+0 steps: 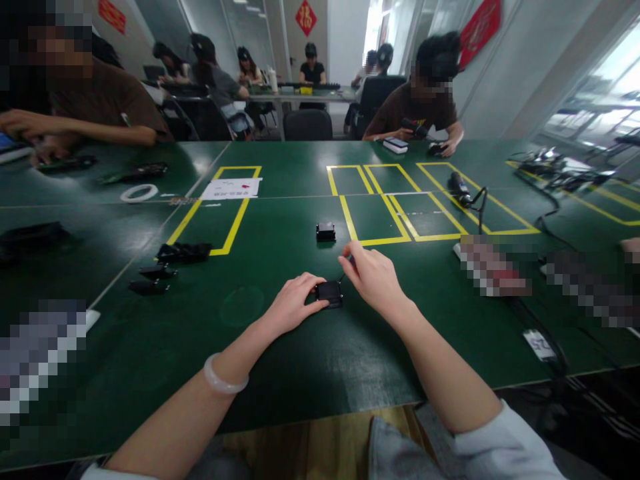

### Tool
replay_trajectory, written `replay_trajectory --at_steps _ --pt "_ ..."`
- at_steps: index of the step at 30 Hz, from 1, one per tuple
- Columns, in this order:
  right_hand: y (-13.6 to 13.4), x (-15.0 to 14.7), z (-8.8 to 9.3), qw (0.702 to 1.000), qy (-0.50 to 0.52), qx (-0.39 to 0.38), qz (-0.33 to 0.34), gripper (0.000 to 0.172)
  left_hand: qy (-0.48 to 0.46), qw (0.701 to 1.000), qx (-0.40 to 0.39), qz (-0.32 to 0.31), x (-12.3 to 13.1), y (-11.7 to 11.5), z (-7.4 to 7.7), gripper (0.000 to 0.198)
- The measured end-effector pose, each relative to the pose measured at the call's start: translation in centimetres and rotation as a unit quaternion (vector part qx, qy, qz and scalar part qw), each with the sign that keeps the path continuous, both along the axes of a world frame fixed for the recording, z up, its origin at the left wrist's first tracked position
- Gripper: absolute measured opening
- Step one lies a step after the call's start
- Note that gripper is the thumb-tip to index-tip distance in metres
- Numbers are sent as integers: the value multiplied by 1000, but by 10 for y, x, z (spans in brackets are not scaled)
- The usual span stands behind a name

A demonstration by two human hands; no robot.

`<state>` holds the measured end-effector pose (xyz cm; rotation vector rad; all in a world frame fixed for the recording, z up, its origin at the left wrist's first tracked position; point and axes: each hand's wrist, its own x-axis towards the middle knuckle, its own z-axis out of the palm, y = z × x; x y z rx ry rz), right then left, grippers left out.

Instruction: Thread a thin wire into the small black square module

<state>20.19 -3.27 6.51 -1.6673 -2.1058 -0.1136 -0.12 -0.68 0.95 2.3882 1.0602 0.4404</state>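
Observation:
A small black rectangular box-like part [329, 293] lies on the green table [280, 373] in front of me. My left hand [299, 300] grips it from the left, with the thumb along its near edge and the fingers at its far left corner. Just to the right, my right hand [369, 272] is closed in a pinch on a thin dark rod-like tool [342, 277]. The tool's lower end reaches the part's right far corner; most of it is hidden by my fingers. A similar black box-like part [326, 231] sits a little farther away, untouched.
Several black parts [150, 285] lie at the left beside a black bundle [185, 251]. Yellow tape outlines [383, 241] mark the table. Farther off are a white ring [139, 193], a paper sheet [231, 189] and a corded black tool [459, 188]. Co-workers sit opposite.

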Motion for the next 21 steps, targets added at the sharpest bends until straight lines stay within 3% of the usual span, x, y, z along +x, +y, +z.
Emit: replay_trajectory --at_steps 8,14,21 --pt "-2 -1 2 1000 19 9 13 17 -8 1000 2 2 -1 1 -2 33" --pt "0 -1 1 1000 3 5 10 28 4 1000 2 4 0 0 0 33" --pt "-2 -1 2 1000 14 10 10 17 11 1000 -2 8 0 0 1 33"
